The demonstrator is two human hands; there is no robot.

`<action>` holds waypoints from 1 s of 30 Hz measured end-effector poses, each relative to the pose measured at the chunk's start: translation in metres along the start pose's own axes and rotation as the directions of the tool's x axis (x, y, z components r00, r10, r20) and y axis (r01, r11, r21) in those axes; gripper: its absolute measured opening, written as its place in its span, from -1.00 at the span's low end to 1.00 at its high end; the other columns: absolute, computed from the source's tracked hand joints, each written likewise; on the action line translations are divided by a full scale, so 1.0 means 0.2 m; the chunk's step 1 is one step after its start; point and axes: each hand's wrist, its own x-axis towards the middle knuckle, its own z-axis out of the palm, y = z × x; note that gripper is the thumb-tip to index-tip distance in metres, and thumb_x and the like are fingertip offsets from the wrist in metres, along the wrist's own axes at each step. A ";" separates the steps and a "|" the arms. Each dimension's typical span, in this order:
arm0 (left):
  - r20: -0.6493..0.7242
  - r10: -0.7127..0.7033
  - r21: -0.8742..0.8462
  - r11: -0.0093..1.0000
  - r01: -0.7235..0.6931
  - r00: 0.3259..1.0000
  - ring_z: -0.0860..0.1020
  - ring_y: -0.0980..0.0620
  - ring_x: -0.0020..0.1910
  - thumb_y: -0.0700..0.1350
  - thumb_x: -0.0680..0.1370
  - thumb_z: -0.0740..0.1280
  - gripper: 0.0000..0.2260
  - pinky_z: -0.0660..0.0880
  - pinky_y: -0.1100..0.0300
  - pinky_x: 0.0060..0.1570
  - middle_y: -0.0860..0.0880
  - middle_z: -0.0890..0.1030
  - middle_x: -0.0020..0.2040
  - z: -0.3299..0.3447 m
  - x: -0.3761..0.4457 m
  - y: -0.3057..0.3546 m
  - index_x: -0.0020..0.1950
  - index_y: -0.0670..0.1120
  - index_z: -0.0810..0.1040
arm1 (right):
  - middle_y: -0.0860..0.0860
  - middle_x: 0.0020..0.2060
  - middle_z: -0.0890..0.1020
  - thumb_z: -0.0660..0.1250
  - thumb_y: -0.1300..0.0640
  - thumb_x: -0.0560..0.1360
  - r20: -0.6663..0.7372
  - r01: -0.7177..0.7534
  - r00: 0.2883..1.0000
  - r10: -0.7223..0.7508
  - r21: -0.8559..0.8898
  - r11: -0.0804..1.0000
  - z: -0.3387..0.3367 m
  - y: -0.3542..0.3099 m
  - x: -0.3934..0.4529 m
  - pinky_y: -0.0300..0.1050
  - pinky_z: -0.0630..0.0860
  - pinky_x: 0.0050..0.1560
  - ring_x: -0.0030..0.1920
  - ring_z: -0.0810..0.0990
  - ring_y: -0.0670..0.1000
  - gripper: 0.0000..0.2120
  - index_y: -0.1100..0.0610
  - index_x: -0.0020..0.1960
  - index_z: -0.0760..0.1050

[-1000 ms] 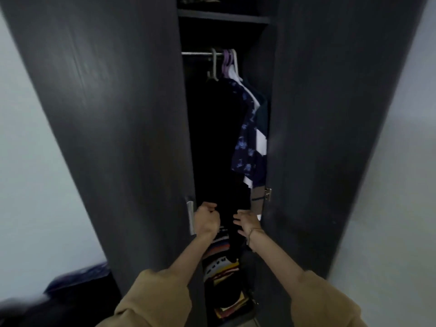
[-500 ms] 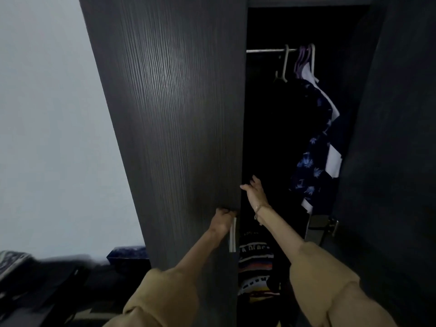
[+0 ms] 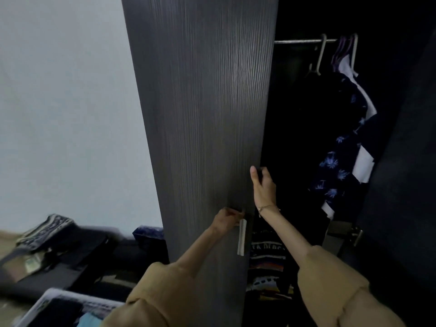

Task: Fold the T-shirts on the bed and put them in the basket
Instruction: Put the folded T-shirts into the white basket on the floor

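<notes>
A dark wardrobe door (image 3: 203, 128) stands half open in front of me. My left hand (image 3: 227, 220) grips the top of its pale metal handle (image 3: 241, 237). My right hand (image 3: 263, 185) holds the door's free edge higher up, thumb on the front face and fingers wrapped behind it. A white basket (image 3: 50, 297) with dark and light-blue clothes in it shows at the bottom left. Folded and loose garments (image 3: 44, 232) lie on the bed at the left.
Inside the wardrobe, shirts on hangers (image 3: 339, 147) hang from a rail (image 3: 297, 41), and striped folded clothes (image 3: 267, 256) are stacked below. The right door (image 3: 405, 185) stands open. A pale wall fills the upper left.
The view has swung left, bringing the bed and basket into sight. The left door has swung further across. My right hand moved from inside the wardrobe onto the door's edge.
</notes>
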 end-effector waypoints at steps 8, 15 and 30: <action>0.115 0.003 0.027 1.000 -0.006 0.993 0.47 0.16 -0.20 -0.33 0.59 0.22 -0.78 0.45 0.44 -0.27 -0.01 0.50 -0.19 -0.13 -0.32 -0.05 -0.21 -0.10 0.44 | 0.00 -0.30 0.49 0.10 -0.12 0.56 -0.142 0.140 0.976 -0.163 -0.159 0.977 0.05 -0.10 -0.30 -0.20 0.42 -0.29 -0.31 0.49 -0.04 -0.60 0.26 -0.08 0.38; 0.139 -0.018 0.068 0.998 0.008 0.990 0.42 0.16 -0.27 -0.33 0.60 0.17 -0.77 0.36 0.51 -0.41 0.01 0.46 -0.23 -0.37 -0.62 -0.17 -0.20 -0.08 0.44 | 0.13 -0.17 0.57 0.10 -0.09 0.58 -0.137 0.275 0.938 -0.320 -0.270 0.923 0.16 -0.28 -0.69 -0.21 0.44 -0.19 -0.20 0.54 0.02 -0.55 0.32 0.01 0.43; 0.065 -0.124 -0.159 0.978 0.133 0.990 0.51 0.14 -0.17 -0.17 0.62 0.21 -0.88 0.43 0.21 0.05 0.01 0.54 -0.16 -1.13 -0.98 -0.41 -0.11 -0.05 0.46 | 0.06 -0.35 0.48 0.18 -0.05 0.49 0.048 0.599 0.791 -0.610 -0.263 0.756 0.74 -0.60 -1.10 -0.20 0.38 -0.55 -0.45 0.50 0.04 -0.75 0.12 -0.07 0.23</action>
